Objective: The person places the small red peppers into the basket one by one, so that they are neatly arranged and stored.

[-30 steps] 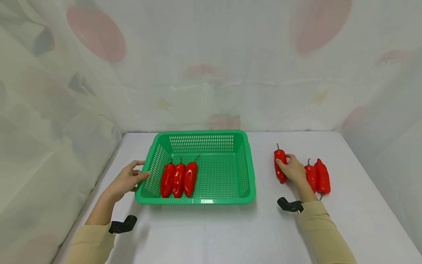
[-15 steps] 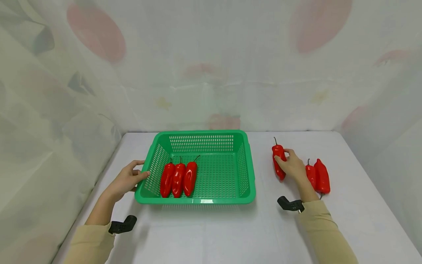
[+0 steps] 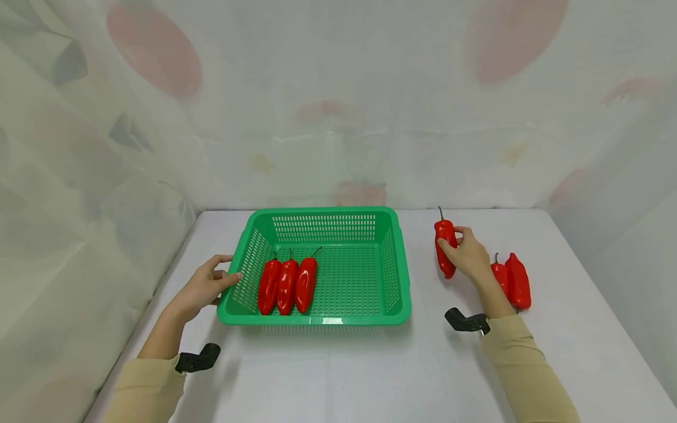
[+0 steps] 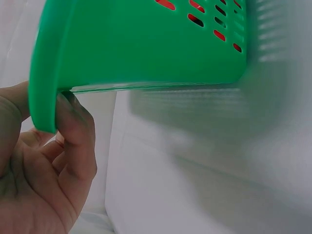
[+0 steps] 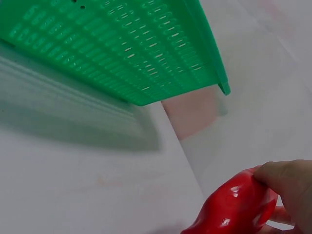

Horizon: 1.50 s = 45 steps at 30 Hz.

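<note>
A green plastic basket with slotted sides stands on the table, and three red peppers lie side by side in its left half. My left hand grips the basket's left rim, thumb over the edge; in the left wrist view its curled fingers are under the rim. To the right of the basket, my right hand pinches a red pepper between thumb and fingers, stem pointing away. The right wrist view shows that pepper close up, its lower end cut off by the frame.
Two more red peppers lie on the table right of my right forearm: one partly hidden by the wrist, the other whole. A white cloth covers the table. Patterned sheeting hangs behind and at both sides.
The right hand has moved away from me and slightly left with the pepper, which appears lifted off the table. The left hand and the basket have stayed put.
</note>
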Tool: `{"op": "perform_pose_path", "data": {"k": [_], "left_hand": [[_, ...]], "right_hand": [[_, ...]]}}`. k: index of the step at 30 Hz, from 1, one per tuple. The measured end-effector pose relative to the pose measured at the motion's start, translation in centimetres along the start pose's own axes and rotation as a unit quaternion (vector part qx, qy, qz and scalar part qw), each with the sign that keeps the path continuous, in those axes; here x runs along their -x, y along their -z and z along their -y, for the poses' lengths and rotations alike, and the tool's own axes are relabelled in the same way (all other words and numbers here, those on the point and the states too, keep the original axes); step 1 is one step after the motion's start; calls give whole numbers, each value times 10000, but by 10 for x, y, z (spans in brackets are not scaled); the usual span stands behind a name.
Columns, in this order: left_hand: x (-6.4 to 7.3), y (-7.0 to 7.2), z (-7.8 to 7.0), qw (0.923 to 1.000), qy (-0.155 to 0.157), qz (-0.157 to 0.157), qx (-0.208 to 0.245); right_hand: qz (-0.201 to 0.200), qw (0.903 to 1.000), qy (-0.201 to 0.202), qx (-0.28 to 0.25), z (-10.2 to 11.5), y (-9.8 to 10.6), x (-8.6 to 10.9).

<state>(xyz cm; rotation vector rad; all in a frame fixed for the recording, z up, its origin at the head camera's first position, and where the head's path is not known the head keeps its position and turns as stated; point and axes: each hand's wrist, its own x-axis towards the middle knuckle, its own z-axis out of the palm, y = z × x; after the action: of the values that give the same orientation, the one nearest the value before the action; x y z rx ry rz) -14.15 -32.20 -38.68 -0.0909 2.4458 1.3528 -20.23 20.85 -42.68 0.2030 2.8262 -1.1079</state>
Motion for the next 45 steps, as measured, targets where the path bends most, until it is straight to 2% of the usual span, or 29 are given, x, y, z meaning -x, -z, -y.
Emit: {"op": "perform_pose_path", "data": {"k": [8, 16, 25, 45], "left_hand": [[0, 0, -2, 10000, -47, 25, -5], [0, 0, -3, 10000, -78, 28, 7], [-1, 0, -2, 10000, -54, 31, 14], [0, 0, -2, 10000, -17, 32, 28]], "right_hand": [[10, 9999, 39, -153, 14, 6, 1], [-50, 9990, 402, -188, 33, 14, 1], [44, 9981, 571, -240, 54, 20, 5], [309, 9901, 1301, -422, 93, 3, 6]]}}
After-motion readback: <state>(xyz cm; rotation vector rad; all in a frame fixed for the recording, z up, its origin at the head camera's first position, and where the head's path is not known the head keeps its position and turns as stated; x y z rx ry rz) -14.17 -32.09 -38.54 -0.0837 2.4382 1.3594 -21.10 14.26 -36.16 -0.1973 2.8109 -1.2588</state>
